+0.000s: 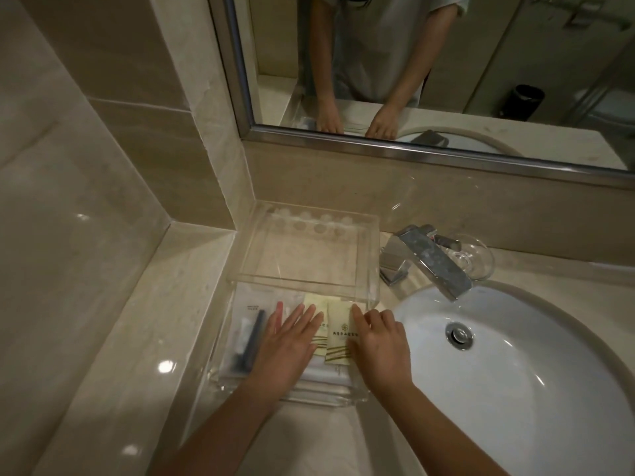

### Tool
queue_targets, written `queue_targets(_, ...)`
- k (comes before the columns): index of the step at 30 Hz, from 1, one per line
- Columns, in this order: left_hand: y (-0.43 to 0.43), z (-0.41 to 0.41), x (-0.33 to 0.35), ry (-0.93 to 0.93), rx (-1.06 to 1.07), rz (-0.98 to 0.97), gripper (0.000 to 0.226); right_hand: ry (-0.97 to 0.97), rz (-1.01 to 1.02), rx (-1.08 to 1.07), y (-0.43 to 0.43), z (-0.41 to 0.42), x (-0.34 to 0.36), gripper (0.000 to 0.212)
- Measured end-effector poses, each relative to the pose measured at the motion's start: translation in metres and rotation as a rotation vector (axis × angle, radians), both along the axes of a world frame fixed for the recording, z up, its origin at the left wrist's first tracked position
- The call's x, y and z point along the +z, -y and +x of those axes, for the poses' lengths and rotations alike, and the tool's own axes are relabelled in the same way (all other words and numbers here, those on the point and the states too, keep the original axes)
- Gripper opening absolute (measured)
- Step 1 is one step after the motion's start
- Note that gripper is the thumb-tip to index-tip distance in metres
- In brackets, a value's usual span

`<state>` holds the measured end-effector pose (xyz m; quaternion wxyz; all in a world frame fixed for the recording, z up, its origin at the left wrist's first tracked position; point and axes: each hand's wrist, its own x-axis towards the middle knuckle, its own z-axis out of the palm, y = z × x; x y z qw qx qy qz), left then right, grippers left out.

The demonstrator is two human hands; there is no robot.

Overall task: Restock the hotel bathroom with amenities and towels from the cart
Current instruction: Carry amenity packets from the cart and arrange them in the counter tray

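- A big mirror with a shiny silver frame (446,63) hangs on the wall.
- The pale stone counter (144,338) runs under it.
- A round white sink (515,389) sits in the counter on the right.
- A clear plastic tray (372,269) stands in the corner, left of the sink.
- A square silver tap (426,259) points at the sink.
- The left hand (285,341) lies flat in the tray, fingers straight and spread, holding nothing.
- The right hand (381,341) rests on the packets, fingers a little bent, gripping nothing.
- A small clear glass dish (470,257) sits behind the tap.
- Two pale yellow packets (338,338) lie in the tray between the hands.
- A cloudy packet with a dark stick inside (247,338) lies on the tray's left side.
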<state>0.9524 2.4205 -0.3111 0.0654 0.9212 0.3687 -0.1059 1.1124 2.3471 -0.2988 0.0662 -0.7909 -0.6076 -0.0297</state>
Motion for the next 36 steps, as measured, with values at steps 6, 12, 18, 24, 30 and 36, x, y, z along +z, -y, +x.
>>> queue_targets(6,-0.001,-0.001,0.004,0.120,0.069,-0.032,0.049,0.023,0.012,-0.122,-0.006,-0.010,-0.008,0.058)
queue_targets(12,-0.002,-0.001,-0.002,0.033,0.019,-0.064,0.051,0.063,0.151,0.096,0.003,-0.015,-0.018,0.046)
queue_targets(18,-0.002,-0.001,-0.005,0.026,0.008,-0.073,0.054,0.100,0.077,0.079,-0.001,-0.013,-0.022,0.052)
queue_targets(24,0.000,-0.001,0.000,0.090,0.056,-0.035,0.049,0.092,0.041,0.041,-0.007,-0.011,-0.024,0.058)
queue_targets(30,0.001,-0.005,0.023,0.148,0.016,-0.118,0.054,0.029,0.074,-0.001,-0.005,-0.018,-0.013,0.053)
queue_targets(36,0.013,-0.027,0.057,0.336,0.127,-0.181,0.043,-0.071,0.173,0.133,0.027,-0.024,0.005,0.035)
